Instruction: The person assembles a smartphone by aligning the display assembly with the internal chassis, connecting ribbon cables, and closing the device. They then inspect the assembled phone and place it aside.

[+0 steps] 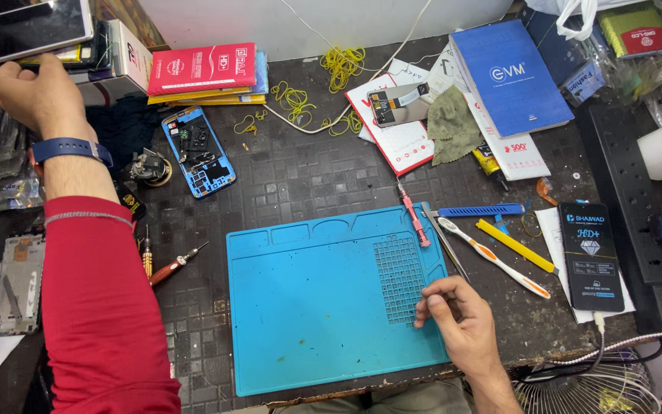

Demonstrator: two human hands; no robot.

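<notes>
My left hand (pixel 36 96) reaches to the far left corner, fingers curled against a stack of boxes under a white phone (pixel 36 29) lying screen up. A blue band sits on that wrist, above a red sleeve. My right hand (pixel 457 314) rests on the right edge of the blue silicone work mat (pixel 308 307), fingers loosely closed, nothing clearly held. Metal tweezers (pixel 446 245) lie just above it, next to a pink-handled tool (pixel 415 222) and a white-and-orange toothbrush (pixel 496 261).
A blue phone back frame (pixel 198 152) lies left of centre, with red and yellow flat boxes (pixel 204 73) behind it. Screwdrivers (pixel 174 264) sit by my left arm. Yellow rubber bands, a blue booklet (pixel 509 77), a black box (pixel 591 253) and a power strip (pixel 626 199) crowd the right side.
</notes>
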